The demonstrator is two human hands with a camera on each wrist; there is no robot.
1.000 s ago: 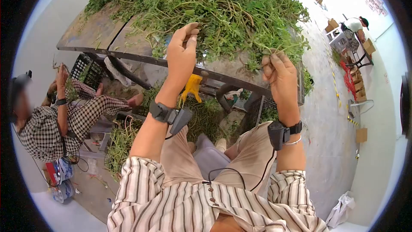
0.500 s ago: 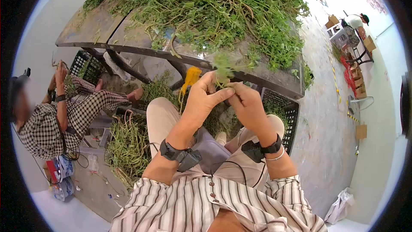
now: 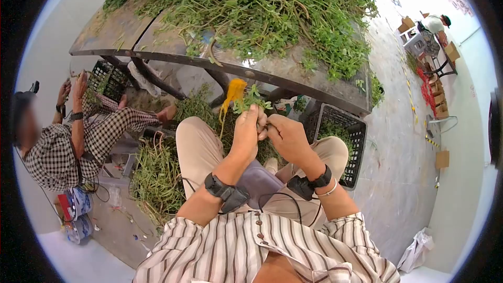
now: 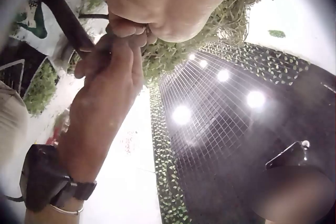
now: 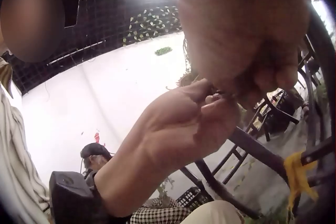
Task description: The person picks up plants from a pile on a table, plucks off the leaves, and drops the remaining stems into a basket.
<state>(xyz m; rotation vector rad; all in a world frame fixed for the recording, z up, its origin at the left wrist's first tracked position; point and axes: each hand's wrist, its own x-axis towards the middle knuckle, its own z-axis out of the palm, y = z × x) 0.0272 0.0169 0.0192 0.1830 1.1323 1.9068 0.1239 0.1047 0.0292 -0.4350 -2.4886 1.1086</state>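
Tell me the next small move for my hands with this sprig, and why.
I'd probably draw the right hand gently sideways while the left hand steadies the leafy sprig. Its leaves stick up from the left fingers, and the right fingertips meet them just below, seemingly at the stem, though the fingers hide it.

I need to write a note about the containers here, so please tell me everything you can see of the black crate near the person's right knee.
The black crate looks like plastic, open at the top, with rows of small holes in its side wall. Leafy green stems lie inside. It stands on the grey floor, beyond the table's near edge. The right knee hides part of it; whether they touch, I cannot tell.
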